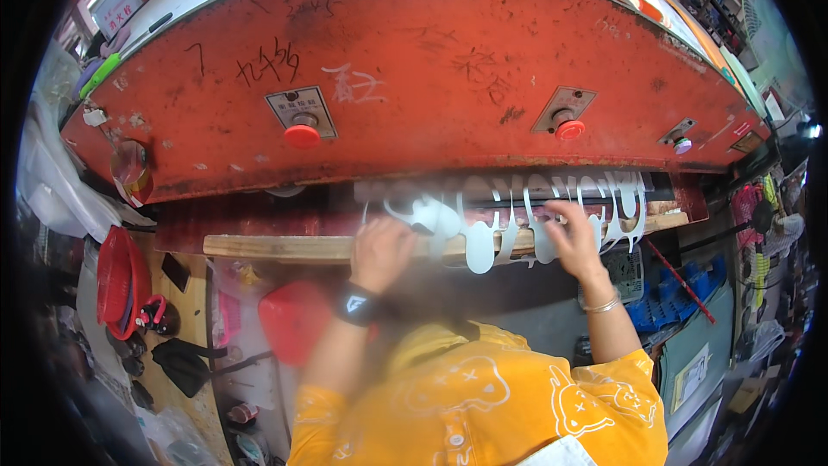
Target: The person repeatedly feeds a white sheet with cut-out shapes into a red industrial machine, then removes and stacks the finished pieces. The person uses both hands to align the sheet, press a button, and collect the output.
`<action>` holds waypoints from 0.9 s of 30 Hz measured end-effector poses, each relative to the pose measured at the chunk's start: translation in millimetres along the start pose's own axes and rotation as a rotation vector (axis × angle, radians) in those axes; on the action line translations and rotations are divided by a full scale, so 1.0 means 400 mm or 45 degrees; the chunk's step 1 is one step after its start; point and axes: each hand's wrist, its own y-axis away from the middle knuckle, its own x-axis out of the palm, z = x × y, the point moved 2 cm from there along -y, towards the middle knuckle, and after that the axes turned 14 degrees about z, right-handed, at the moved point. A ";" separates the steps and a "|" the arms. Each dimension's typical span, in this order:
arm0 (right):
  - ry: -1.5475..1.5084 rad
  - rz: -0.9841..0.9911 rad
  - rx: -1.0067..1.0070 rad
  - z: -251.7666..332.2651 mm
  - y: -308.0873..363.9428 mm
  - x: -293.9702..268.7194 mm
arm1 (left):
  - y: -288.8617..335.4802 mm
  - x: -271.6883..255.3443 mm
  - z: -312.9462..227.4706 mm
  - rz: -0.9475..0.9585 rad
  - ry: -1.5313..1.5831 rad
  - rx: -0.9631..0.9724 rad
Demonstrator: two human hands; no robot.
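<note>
A pale white sheet [479,246] with rounded cut-outs and dangling strips hangs over the front of a wooden board [276,248], under a red machine front [414,78]. My left hand [382,250], with a black band at the wrist, is at the sheet's left end beside a bunched white piece [434,217]. Motion smears its fingers, so their grip is unclear. Toward the sheet's right part, my right hand [573,242] reaches in with thumb and fingers apart, against the strips. A bracelet circles that wrist.
Two red push buttons [303,135] and a small knob [682,145] stick out of the machine front. Left of me are red baskets [116,280] and a dark phone [175,272] on a wooden surface. A red stool-like object [295,321] stands below; a blue crate [681,293] sits right.
</note>
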 end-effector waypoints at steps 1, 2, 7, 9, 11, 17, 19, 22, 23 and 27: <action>0.107 0.131 -0.036 0.027 0.000 0.025 | 0.001 0.001 0.001 -0.006 0.016 0.004; 0.305 0.157 -0.104 0.052 0.005 0.041 | 0.002 0.002 0.002 -0.013 0.032 0.009; 0.600 0.237 -0.055 0.091 0.011 0.061 | 0.007 0.011 0.002 -0.017 0.033 -0.002; 0.592 0.203 -0.055 0.091 0.012 0.068 | 0.008 0.012 0.003 -0.025 0.040 -0.003; 0.603 0.158 -0.067 0.096 0.014 0.078 | 0.010 0.013 0.006 -0.017 0.052 -0.003; 0.637 0.401 0.133 0.157 0.004 0.059 | 0.050 0.013 0.001 0.018 0.008 -0.034; 0.484 0.670 0.385 0.175 -0.021 0.036 | 0.083 0.013 -0.011 0.052 -0.009 -0.048; 0.232 0.187 0.015 0.255 -0.069 0.079 | 0.145 0.002 -0.032 0.135 0.078 -0.131; 0.136 0.203 -0.048 0.279 -0.091 0.119 | 0.165 -0.009 -0.037 0.177 0.122 -0.121; 0.298 0.162 -0.051 0.380 -0.157 0.297 | 0.212 -0.064 -0.047 0.040 0.597 -0.196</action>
